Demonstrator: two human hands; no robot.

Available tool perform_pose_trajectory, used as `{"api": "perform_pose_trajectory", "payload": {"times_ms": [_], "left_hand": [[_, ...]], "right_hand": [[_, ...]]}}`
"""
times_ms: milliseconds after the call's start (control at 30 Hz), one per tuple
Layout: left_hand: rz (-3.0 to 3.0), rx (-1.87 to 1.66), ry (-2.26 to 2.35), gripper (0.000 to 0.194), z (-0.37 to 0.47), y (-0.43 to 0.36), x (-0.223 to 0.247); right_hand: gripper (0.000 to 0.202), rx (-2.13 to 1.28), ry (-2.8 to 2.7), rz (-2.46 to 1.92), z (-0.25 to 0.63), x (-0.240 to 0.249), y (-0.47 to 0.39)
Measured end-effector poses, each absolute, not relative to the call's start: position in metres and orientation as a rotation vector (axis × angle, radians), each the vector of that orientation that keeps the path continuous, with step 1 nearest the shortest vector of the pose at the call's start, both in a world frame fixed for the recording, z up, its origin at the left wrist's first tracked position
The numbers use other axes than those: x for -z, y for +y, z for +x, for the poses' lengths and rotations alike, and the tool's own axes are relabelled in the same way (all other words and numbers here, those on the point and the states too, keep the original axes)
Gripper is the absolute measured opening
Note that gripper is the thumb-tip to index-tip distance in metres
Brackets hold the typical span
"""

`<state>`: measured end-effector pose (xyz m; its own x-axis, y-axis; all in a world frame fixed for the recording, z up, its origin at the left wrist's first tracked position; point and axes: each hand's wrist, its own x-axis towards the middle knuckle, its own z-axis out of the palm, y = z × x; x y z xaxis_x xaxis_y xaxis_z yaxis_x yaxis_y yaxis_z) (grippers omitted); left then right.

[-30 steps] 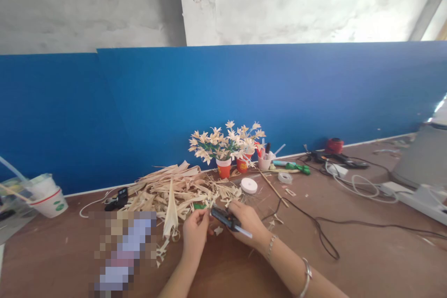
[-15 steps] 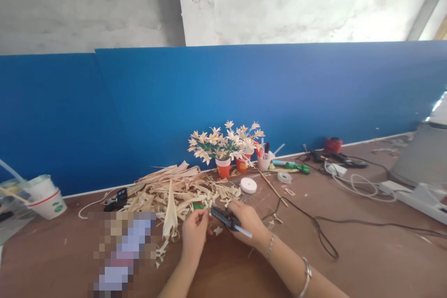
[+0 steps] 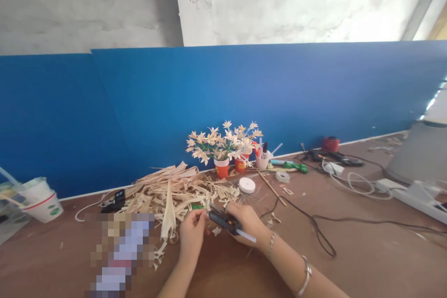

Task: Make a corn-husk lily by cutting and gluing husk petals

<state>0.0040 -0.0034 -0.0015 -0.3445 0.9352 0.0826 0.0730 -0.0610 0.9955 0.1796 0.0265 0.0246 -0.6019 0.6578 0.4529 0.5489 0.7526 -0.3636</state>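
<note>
My right hand (image 3: 248, 224) is wrapped round a black hot glue gun (image 3: 221, 220), and a pale glue stick (image 3: 247, 236) juts from its rear end. The gun's front points left, close to the fingertips of my left hand (image 3: 192, 232). Thumb and fingers of that left hand are pinched together; whatever they hold is too small to make out. Just beyond both hands lies a heap of dry corn husk strips (image 3: 181, 191), with a bit of green (image 3: 197, 206) at its near edge. A small pale husk scrap (image 3: 216, 231) rests on the table between my hands.
Husk flowers (image 3: 213, 137) stand in red paper cups (image 3: 222, 169) by the blue partition (image 3: 261, 88). Nearby are a white tape roll (image 3: 247, 185), a pen cup (image 3: 261, 162) and a thin stick (image 3: 272, 187). A black cable (image 3: 319, 233) loops rightward. A white cup (image 3: 45, 208) sits left.
The whole view has shifted slightly. The glue gun has tilted a little, its glue stick end reaching further right; both hands stay close together in the same grips.
</note>
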Motion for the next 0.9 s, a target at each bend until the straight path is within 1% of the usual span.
{"api": "perform_pose_trajectory", "payload": {"times_ms": [100, 167, 333, 400, 467, 533, 600, 700, 833, 900], "left_hand": [[1.13, -1.449, 1.473, 0.034, 0.004, -0.003, 0.002], [1.136, -1.435, 1.479, 0.034, 0.004, -0.003, 0.003], [1.153, -1.441, 1.493, 0.037, 0.002, 0.0, 0.009], [1.161, -1.441, 1.495, 0.038, 0.002, 0.001, 0.012], [1.172, -1.444, 1.498, 0.039, 0.001, 0.002, 0.013], [1.181, -1.445, 1.503, 0.04, 0.001, 0.002, 0.014], [1.186, -1.444, 1.504, 0.041, 0.0, 0.002, 0.013], [1.177, -1.457, 1.501, 0.041, 0.0, 0.002, 0.012], [1.165, -1.481, 1.496, 0.042, 0.001, 0.001, 0.01], [1.159, -1.494, 1.493, 0.042, 0.002, 0.001, 0.009]], "right_hand": [[0.008, -0.357, -2.36, -0.869, 0.181, -0.035, 0.024], [0.009, -0.331, -2.301, -0.986, 0.187, -0.044, 0.026], [0.018, -0.106, -2.104, -1.577, 0.23, -0.053, 0.049], [0.028, -0.131, -2.023, -1.86, 0.25, -0.047, 0.06], [0.032, -0.204, -1.88, -2.165, 0.266, -0.04, 0.068], [0.038, -0.281, -1.782, -2.352, 0.275, -0.033, 0.072], [0.042, -0.31, -1.744, -2.427, 0.279, -0.029, 0.072], [0.043, -0.254, -1.729, -2.45, 0.278, -0.028, 0.069], [0.036, -0.034, -1.699, -2.466, 0.274, -0.037, 0.063], [0.031, 0.101, -1.717, -2.4, 0.264, -0.044, 0.059]]}}
